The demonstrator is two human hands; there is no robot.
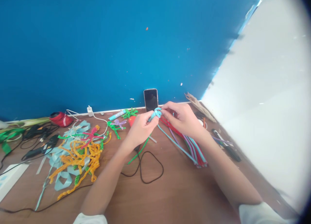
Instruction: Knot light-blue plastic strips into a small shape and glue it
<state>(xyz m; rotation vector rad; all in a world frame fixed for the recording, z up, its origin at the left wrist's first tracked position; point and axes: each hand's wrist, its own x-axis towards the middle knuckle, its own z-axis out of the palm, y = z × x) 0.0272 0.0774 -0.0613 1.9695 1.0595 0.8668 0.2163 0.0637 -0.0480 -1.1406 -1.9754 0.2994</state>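
Between my two hands is a light blue pipe cleaner [157, 112], wound into a small coil with loops at its top. My left hand [143, 125] pinches the coil from the left, thumb and fingers closed on it. On the other side, the thumb and forefinger of my right hand [179, 116] are pressed together at the coil's right edge. Below my right hand lies a bundle of red, purple and light blue pipe cleaners [194, 149], partly hidden by my forearm. A green pipe cleaner [141, 150] rests under my left hand.
A phone [151, 99] leans on the blue wall behind my hands. Left are a heap of orange pipe cleaners [80, 156], light blue ribbon [63, 180], glue guns [42, 149] and a white power strip [12, 178]. A black cable [152, 182] loops in front. Right lies a marker [229, 149].
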